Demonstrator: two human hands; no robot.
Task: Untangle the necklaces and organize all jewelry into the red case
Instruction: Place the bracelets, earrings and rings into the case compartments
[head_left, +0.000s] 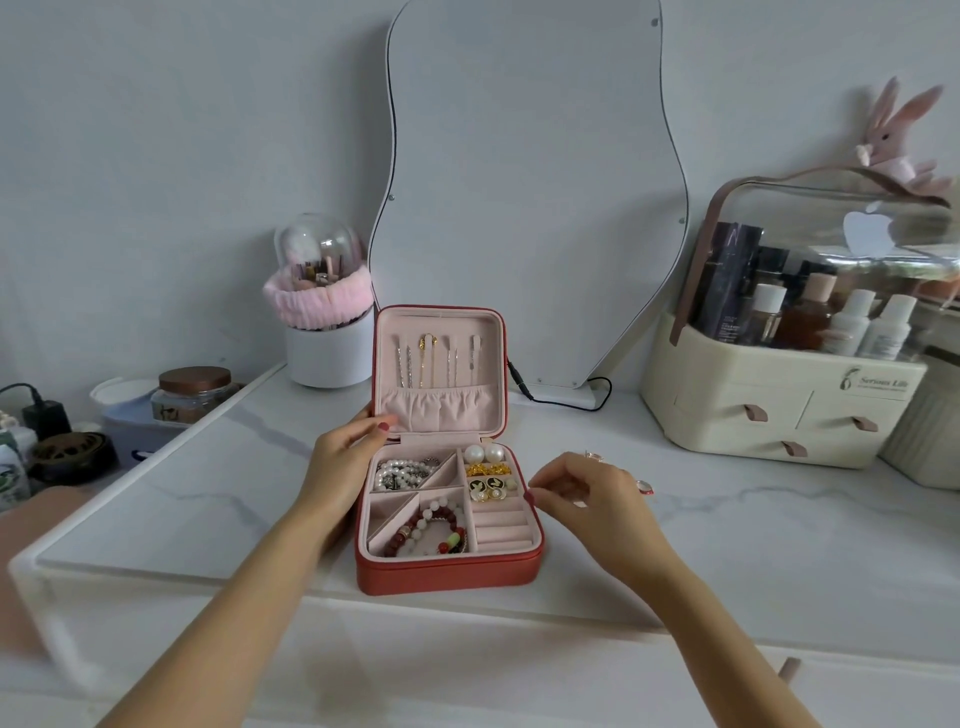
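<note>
The red case (449, 571) stands open on the white marble bench (208, 499), with its lid upright at the back. In the lid (439, 364) several thin necklaces (426, 361) hang side by side from small hooks, and their lower ends go into a gathered pink pocket. In the tray, the back left compartment holds a pearl necklace (400, 474). The front left compartment holds a bracelet of red and white beads (428, 525). On the right side, two big pearl earrings (484, 454) lie at the back, small gold pieces (487, 470) are in front of them, and then black and gold earrings (489, 488). The ring rolls (501, 527) at the front right hold nothing.

The left hand (343, 462) rests on the left edge of the case, near the hinge; its fingers are relaxed and nearly straight, touching the lid's lower corner. The right hand (587, 493) is just beside the right edge of the case, its fingers curled with thumb and forefinger tips together. I cannot tell if something is pinched between them. Two small rings (644, 486) lie on the bench behind this hand
</note>
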